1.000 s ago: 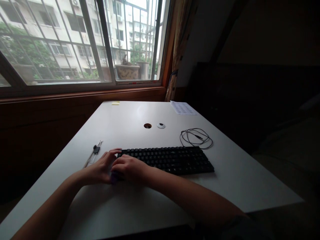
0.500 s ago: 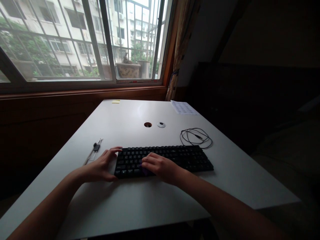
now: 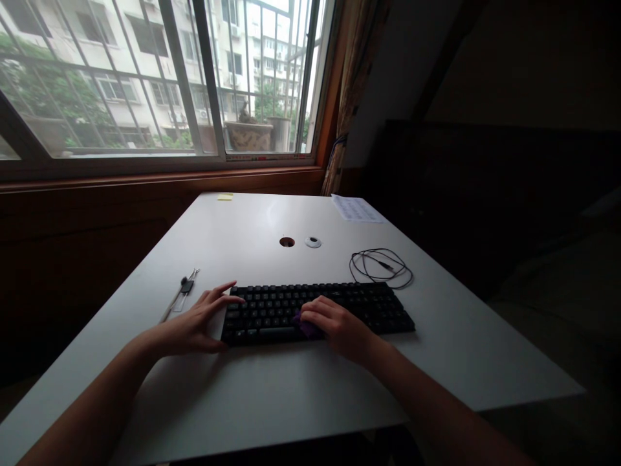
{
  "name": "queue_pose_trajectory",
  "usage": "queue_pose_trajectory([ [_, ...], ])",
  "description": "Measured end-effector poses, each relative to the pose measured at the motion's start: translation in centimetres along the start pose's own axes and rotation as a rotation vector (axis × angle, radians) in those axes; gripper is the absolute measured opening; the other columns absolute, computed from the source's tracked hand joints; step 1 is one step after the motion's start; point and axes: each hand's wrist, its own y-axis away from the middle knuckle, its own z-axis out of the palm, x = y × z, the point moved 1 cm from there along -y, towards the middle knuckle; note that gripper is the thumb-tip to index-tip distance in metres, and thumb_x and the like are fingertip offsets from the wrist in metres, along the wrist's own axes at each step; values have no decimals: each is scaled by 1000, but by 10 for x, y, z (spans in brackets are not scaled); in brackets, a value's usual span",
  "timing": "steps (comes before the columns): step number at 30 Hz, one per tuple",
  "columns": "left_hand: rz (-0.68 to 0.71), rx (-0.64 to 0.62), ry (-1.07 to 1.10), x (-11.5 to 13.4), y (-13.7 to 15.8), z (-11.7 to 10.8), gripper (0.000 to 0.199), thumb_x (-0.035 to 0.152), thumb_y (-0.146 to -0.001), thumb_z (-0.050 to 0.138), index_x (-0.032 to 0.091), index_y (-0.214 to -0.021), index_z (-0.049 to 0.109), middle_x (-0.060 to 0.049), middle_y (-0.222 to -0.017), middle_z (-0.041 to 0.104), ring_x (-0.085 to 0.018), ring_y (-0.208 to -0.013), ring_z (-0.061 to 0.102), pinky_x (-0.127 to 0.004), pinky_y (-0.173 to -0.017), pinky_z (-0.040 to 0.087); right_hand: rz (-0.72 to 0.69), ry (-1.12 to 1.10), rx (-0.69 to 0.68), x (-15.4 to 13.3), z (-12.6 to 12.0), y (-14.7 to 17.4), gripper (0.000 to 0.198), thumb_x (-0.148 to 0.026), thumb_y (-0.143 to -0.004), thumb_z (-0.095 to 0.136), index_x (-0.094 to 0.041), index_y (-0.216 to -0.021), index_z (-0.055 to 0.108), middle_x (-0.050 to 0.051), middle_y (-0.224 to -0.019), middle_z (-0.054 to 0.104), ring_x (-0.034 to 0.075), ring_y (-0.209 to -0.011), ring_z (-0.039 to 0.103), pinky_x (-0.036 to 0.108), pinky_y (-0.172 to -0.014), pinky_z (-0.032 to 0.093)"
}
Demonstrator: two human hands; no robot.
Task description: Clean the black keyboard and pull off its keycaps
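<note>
A black keyboard (image 3: 272,314) lies flat on the white table (image 3: 252,401). At its left end, my left hand (image 3: 201,320) holds it, thumb against the front corner and spread fingers at the back corner and over the left keys. My right hand (image 3: 339,327) is closed on a bunched purple cloth (image 3: 306,327), pressed to the keys near the middle of the keyboard. Part of the cloth is hidden under the fingers. The keyboard's black cable (image 3: 381,265) lies loosely coiled behind its right end.
Left of my left hand lie a black binder clip (image 3: 187,286) and a thin light stick with a dark tip (image 3: 169,307). Farther back are a round hole (image 3: 287,242), its white cover (image 3: 313,242), a yellow note (image 3: 225,197) and printed sheets (image 3: 356,209). A window stands behind.
My right hand has slid the purple cloth rightward along the keys. A finger of my left hand has moved onto the left keys. The keyboard has stayed in place.
</note>
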Motion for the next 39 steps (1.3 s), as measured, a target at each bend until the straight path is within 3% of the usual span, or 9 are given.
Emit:
queue_pose_trajectory([
  [4, 51, 1, -65, 13, -2, -3, 65, 28, -78, 78, 37, -136, 51, -3, -164, 1, -42, -143, 19, -66, -110, 31, 2, -3, 22, -1, 2, 2, 45, 8, -82, 43, -15, -116, 59, 12, -118, 63, 23, -106, 54, 40, -93, 51],
  [10, 151, 51, -116, 29, -9, -4, 40, 32, -85, 73, 36, -123, 65, 1, -163, 14, -40, -145, 15, -64, -114, 27, 14, -28, 36, -1, 2, 4, 49, 10, -76, 43, -16, -115, 59, 12, -118, 63, 23, -107, 54, 39, -93, 51],
  [33, 201, 171, -78, 30, -10, -7, 28, 20, -88, 64, 30, -114, 70, -4, -149, 41, -34, -138, 30, -55, -111, 35, 36, -54, 66, -2, 4, 6, 48, 8, -76, 47, -17, -116, 59, 11, -117, 63, 22, -109, 55, 40, -95, 50],
  [39, 207, 138, -91, 37, -12, -3, 26, 18, -87, 65, 31, -108, 72, -3, -148, 43, -33, -137, 32, -52, -110, 38, 40, -52, 66, -1, 3, 6, 46, 7, -78, 48, -17, -116, 59, 11, -117, 63, 22, -109, 56, 40, -95, 51],
])
